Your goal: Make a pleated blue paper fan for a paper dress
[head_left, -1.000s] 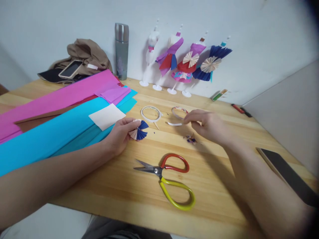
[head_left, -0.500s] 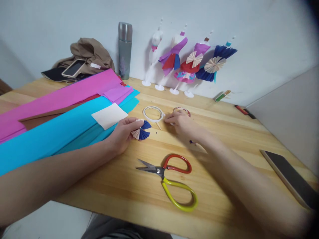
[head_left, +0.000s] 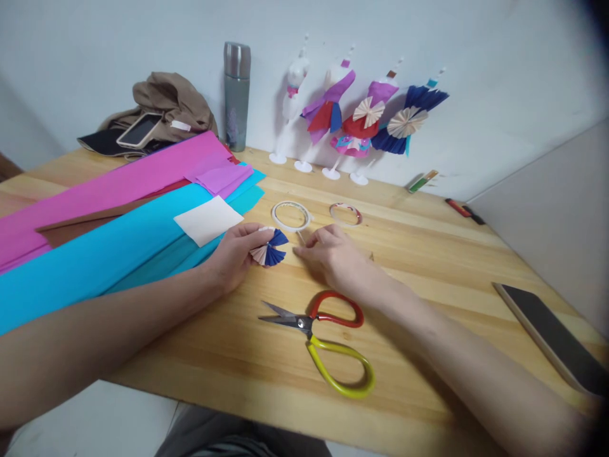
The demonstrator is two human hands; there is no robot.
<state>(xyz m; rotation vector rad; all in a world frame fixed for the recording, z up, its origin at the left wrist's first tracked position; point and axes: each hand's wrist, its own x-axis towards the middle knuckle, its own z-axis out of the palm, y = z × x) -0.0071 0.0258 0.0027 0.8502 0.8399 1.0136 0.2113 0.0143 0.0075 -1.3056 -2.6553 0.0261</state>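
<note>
My left hand (head_left: 236, 251) pinches a pleated paper fan (head_left: 273, 249), dark blue on one side and cream on the other. My right hand (head_left: 335, 254) is just to the right of it, low over the wood, with thumb and forefinger closed together; whatever is between them is too small to make out. A thin pale stick (head_left: 301, 237) shows beside these fingertips. Behind them lie a white tape roll (head_left: 273, 219) and a red-and-white tape roll (head_left: 359, 219). Scissors (head_left: 301, 324) with one red and one yellow handle rest, blades parted, in front of my hands.
Crepe paper sheets (head_left: 95, 247) cover the table's left, a white paper square (head_left: 208, 220) on top. Along the wall stand a flask (head_left: 236, 105) and several doll forms (head_left: 366, 124) dressed in paper. A phone (head_left: 547, 336) is at right, a brown cloth (head_left: 174, 101) far left.
My right hand has drawn back from the red-and-white tape roll toward me and left, nearer the fan, uncovering the roll. My left hand keeps its hold on the fan.
</note>
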